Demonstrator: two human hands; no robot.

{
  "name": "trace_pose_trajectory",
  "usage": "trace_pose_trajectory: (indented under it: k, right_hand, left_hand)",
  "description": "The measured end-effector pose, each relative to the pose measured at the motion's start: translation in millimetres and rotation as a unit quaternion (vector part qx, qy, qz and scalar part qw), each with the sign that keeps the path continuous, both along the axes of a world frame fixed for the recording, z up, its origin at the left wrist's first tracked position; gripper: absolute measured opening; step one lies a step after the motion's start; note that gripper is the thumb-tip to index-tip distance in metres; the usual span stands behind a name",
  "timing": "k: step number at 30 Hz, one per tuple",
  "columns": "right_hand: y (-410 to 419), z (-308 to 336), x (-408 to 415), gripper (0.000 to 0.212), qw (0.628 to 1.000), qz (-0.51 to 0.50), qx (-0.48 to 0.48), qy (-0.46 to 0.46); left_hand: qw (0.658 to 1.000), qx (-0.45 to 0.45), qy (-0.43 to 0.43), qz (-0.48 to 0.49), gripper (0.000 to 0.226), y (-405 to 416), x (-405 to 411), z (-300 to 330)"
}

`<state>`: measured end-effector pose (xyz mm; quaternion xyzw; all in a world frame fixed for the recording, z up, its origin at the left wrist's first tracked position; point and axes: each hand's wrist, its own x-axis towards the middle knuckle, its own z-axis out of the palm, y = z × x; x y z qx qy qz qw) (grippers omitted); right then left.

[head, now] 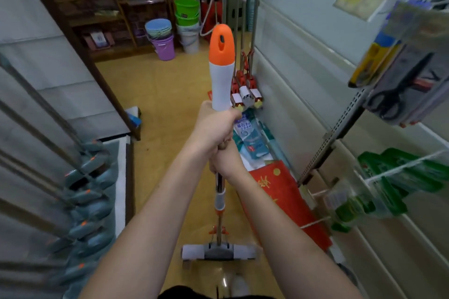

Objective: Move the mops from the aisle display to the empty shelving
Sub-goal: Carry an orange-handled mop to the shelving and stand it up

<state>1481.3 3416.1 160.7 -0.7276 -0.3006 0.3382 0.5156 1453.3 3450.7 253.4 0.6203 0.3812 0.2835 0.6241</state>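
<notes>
- Along the left edge, a row of grey-handled mops (80,192) with small orange tabs leans against pale shelving panels (48,60), well apart from the hands.
- At centre, the left hand (215,126) is curled round the base of the white and orange plastic grip of a steel-shafted sponge mop (221,80); it is the upper and farther hand.
- Just below it, touching it, the right hand (224,161) wraps the bare metal shaft, nearer the body. The 2 hands are stacked together, both clamped on this mop.
- The mop's long axis runs near upright, straight ahead of the person: orange tip up toward the camera, white roller head (218,251) down by the yellow floor (158,94), directly below the hands. Whether the head touches the floor I cannot tell.
- Right of centre, 3 red-headed mops (246,91) stand against the right-hand pale shelving.
- Far right, packaged goods (398,175) hang on wire hooks.
- Judged from this, the carry depends on keeping that vertical axis clear of both sides.
</notes>
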Motion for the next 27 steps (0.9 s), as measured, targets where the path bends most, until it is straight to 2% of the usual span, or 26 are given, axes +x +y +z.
trace_pose_trajectory:
  k: [4, 7, 11, 14, 16, 22, 27]
  right_hand:
    - [49, 4, 41, 0.038, 0.998, -0.066, 0.009, 0.022]
    - [81, 5, 71, 0.03, 0.993, -0.114, 0.006, -0.022]
    - [127, 13, 106, 0.022, 0.979, -0.198, 0.032, -0.026]
    - [158, 22, 128, 0.034, 0.957, -0.284, 0.056, -0.02]
    - [174, 33, 138, 0.039, 0.939, -0.339, 0.061, -0.025]
    - [196, 65, 165, 0.044, 0.905, -0.414, 0.049, -0.08]
    - [211, 81, 193, 0.037, 0.861, -0.495, 0.037, -0.112]
  left_hand:
    - [0.999, 0.0, -0.013, -0.039, 0.035, 54, 46, -4]
    - [0.996, -0.009, -0.029, -0.085, 0.031, 89, 81, -4]
    - [0.981, -0.026, -0.06, -0.181, 0.024, 142, 131, -4]
    - [0.96, -0.038, -0.061, -0.271, 0.032, 172, 162, 4]
    - [0.943, -0.04, -0.07, -0.322, 0.03, 187, 178, 11]
    - [0.89, -0.042, -0.076, -0.448, 0.032, 211, 209, 41]
    - [0.849, -0.036, -0.072, -0.522, 0.031, 219, 242, 60]
